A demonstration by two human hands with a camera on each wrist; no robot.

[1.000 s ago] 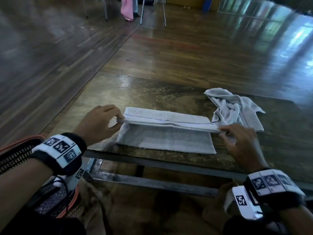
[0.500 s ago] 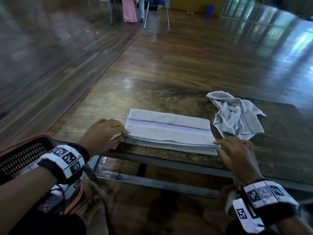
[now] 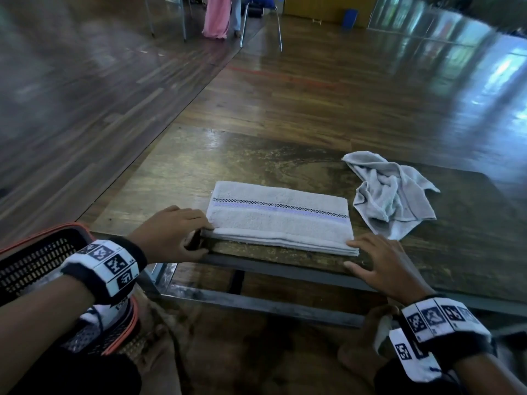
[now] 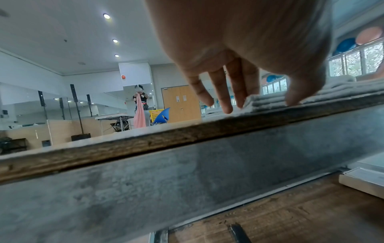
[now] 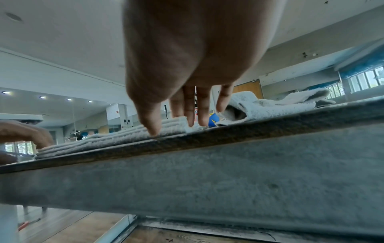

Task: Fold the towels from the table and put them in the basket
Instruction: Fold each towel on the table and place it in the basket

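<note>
A white towel with a chequered and purple stripe point(image 3: 279, 218) lies folded into a long band near the front edge of the wooden table point(image 3: 182, 172). My left hand point(image 3: 199, 238) rests at its left end, fingers straight and touching the near left corner point(image 4: 259, 100). At the near right corner my right hand point(image 3: 356, 255) lies flat, fingertips point(image 5: 153, 129) on the stacked layers point(image 5: 116, 139). A second towel point(image 3: 390, 195), grey-white and crumpled, lies at the back right point(image 5: 270, 105). The black basket with an orange rim point(image 3: 34, 252) stands low at my left, partly behind my forearm.
The table has a metal frame point(image 3: 256, 303) under its front edge, with wooden floor all round. Far behind, a person holds a pink cloth point(image 3: 216, 18) beside chair legs point(image 3: 259, 24). Bare tabletop lies left of and behind the folded towel.
The far half of the towel was pulled toward me and laid over the near half. Both hands came down to the table and let go of their pinch on the edge.
</note>
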